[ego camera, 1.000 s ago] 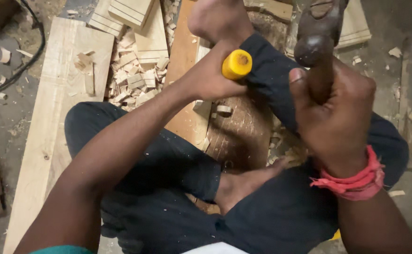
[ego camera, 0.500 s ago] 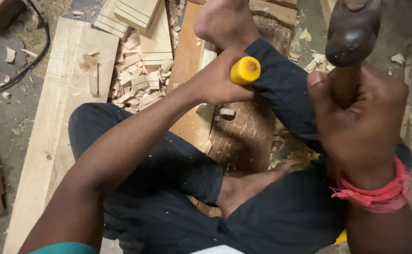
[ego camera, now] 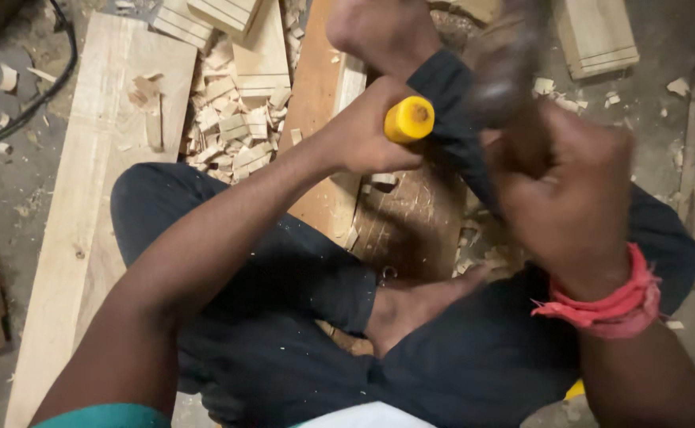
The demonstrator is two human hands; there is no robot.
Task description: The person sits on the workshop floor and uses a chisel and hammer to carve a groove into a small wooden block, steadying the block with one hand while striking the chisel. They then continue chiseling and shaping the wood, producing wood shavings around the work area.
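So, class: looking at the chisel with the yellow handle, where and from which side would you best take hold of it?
Grip the chisel around the yellow handle's shaft, just below its flat top, coming from the left as the left hand does. The handle stands roughly upright, so a side-on wrap leaves the top free for the blurred hammer in the right hand. The blade is hidden.

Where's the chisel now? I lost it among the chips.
Head view, centre top: the chisel, yellow-handled, in the left hand, beside the blurred hammer.
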